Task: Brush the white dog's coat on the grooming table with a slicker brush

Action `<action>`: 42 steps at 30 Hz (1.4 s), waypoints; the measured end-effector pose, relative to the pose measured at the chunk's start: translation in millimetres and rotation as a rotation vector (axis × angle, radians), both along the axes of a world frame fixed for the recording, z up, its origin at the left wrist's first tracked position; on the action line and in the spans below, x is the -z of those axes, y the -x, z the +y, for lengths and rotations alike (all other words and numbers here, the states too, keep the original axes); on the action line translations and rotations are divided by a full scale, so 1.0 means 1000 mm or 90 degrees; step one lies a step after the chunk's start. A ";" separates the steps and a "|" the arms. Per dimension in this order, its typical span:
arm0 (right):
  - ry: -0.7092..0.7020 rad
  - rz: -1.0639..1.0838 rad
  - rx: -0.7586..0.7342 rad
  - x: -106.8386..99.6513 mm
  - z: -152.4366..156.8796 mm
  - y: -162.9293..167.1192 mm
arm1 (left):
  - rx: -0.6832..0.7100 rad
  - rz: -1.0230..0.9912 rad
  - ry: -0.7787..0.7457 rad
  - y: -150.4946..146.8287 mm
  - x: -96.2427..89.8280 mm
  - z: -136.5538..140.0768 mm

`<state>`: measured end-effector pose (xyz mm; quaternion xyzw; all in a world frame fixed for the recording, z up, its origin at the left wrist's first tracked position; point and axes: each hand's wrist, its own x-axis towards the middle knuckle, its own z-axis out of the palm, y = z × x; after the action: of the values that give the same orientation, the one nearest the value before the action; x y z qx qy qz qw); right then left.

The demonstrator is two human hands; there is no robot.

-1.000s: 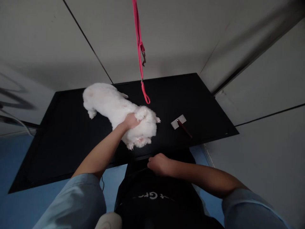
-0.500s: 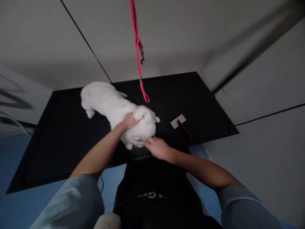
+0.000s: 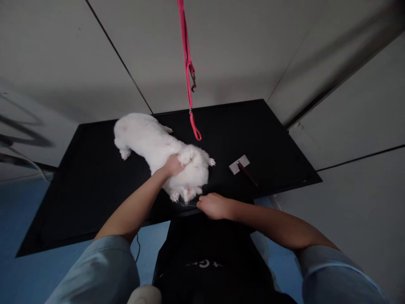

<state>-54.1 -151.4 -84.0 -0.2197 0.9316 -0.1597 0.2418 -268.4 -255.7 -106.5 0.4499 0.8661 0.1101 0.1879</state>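
A white, short-trimmed dog (image 3: 147, 137) is on the black grooming table, its head toward me and lowered near the front edge. My left hand (image 3: 174, 165) is closed on the dog at the neck, behind the head, with fingers partly buried in the fur. Close to the muzzle, my right hand (image 3: 212, 205) is closed on one end of a thin metal comb (image 3: 189, 205). The comb's toothed part lies just below the dog's face; whether the teeth touch fur I cannot tell.
A slicker brush (image 3: 239, 164) with a dark red handle lies right of the dog on the grooming table (image 3: 95, 190). Above the table hangs a pink grooming loop (image 3: 190, 105) with a metal clip. Grey wall panels stand behind, and a black apron (image 3: 209, 245) covers my front.
My right hand has moved slightly down, away from the dog's muzzle, and the comb's edge now shows below the face. My left hand keeps its hold. The whole view has shifted a little.
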 end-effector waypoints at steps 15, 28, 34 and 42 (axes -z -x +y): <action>-0.062 0.038 -0.011 0.003 -0.015 -0.014 | 0.019 0.016 0.000 0.005 0.008 -0.001; 0.020 -0.020 -0.134 -0.012 -0.024 -0.024 | 0.001 0.020 0.023 0.003 0.008 0.002; -0.032 0.066 0.058 -0.010 -0.015 -0.003 | 0.024 0.035 0.014 0.004 0.008 0.003; 0.005 -0.017 0.013 -0.001 -0.008 -0.011 | 0.021 0.000 -0.003 0.002 0.009 0.000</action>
<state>-43.1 -159.4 -83.1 -0.2087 0.9298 -0.1689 0.2517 -270.8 -256.0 -115.2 0.4647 0.8583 0.1088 0.1885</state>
